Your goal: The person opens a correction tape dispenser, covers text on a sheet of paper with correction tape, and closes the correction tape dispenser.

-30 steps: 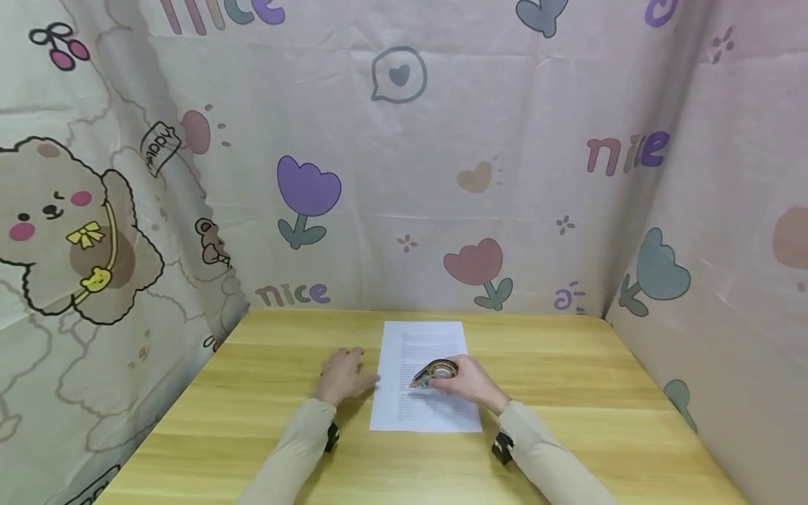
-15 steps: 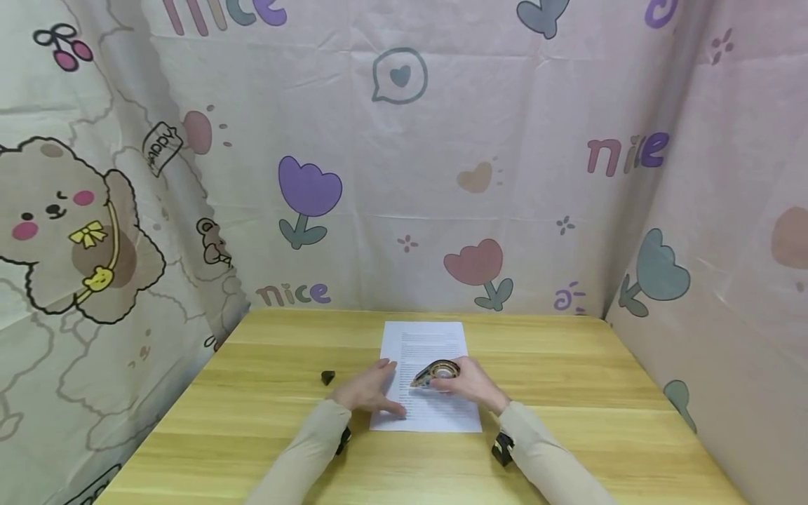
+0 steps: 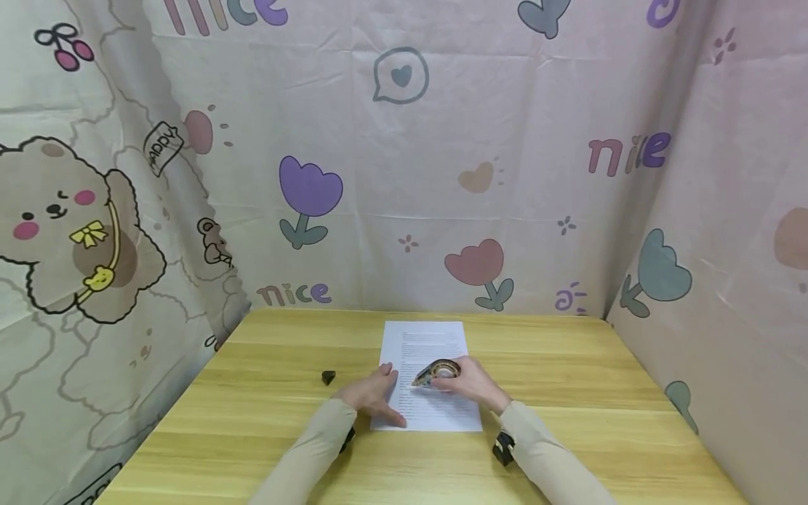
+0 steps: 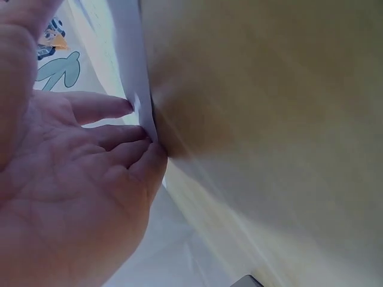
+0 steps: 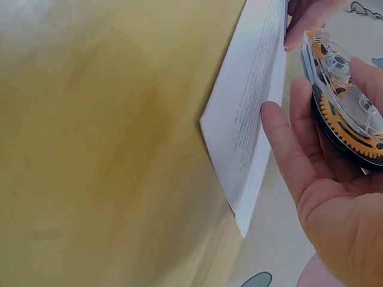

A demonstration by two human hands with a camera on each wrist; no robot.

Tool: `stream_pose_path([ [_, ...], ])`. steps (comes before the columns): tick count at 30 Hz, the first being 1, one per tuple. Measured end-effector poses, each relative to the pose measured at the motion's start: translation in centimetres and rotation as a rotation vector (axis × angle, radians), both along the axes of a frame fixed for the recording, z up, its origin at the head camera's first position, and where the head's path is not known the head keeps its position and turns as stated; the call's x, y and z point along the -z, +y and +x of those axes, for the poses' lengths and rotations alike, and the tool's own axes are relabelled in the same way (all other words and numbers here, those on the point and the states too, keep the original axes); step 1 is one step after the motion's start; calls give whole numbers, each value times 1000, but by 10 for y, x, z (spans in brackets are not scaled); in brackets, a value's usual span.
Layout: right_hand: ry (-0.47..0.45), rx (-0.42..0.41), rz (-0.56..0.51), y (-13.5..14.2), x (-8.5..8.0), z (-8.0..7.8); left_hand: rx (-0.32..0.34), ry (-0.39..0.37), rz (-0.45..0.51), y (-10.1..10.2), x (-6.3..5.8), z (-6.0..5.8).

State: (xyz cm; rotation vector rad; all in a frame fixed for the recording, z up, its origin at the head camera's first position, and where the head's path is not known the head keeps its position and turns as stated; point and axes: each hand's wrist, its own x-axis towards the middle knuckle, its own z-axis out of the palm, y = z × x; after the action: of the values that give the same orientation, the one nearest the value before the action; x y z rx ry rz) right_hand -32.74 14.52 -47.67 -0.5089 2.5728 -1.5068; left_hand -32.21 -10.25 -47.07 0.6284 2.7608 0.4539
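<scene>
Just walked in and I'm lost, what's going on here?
A person's right hand holds a correction tape dispenser with its tip over a printed sheet; whether they touch is unclear. The left hand rests on the sheet's left side. A small dark piece lies on the table, left of the sheet.

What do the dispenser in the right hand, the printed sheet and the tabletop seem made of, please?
The dispenser seems to be hard plastic, glossy and clear enough to show its orange gears. The printed sheet looks like plain paper, thin-edged, matte and white. The tabletop shows yellow grain with a soft sheen: wood or laminate, I cannot tell which.
</scene>
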Motion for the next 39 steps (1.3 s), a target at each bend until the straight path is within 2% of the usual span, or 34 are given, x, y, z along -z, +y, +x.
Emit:
stream_pose_path([
  [9,-10,-13,-2,0,-2,-2,-8,-14,-8,2,-3,-3],
  [15,72,-38,75,0,0,-4,9,-13,-13,3,-3,-3],
  [19,97,-45,84,0,2,-6,2,-21,-13,3,-4,-3],
  [29,84,-36,97,-5,1,-7,15,-22,-19,1,-9,0],
  [39,96,-31,150,-6,0,-8,6,-37,-23,2,-9,0],
])
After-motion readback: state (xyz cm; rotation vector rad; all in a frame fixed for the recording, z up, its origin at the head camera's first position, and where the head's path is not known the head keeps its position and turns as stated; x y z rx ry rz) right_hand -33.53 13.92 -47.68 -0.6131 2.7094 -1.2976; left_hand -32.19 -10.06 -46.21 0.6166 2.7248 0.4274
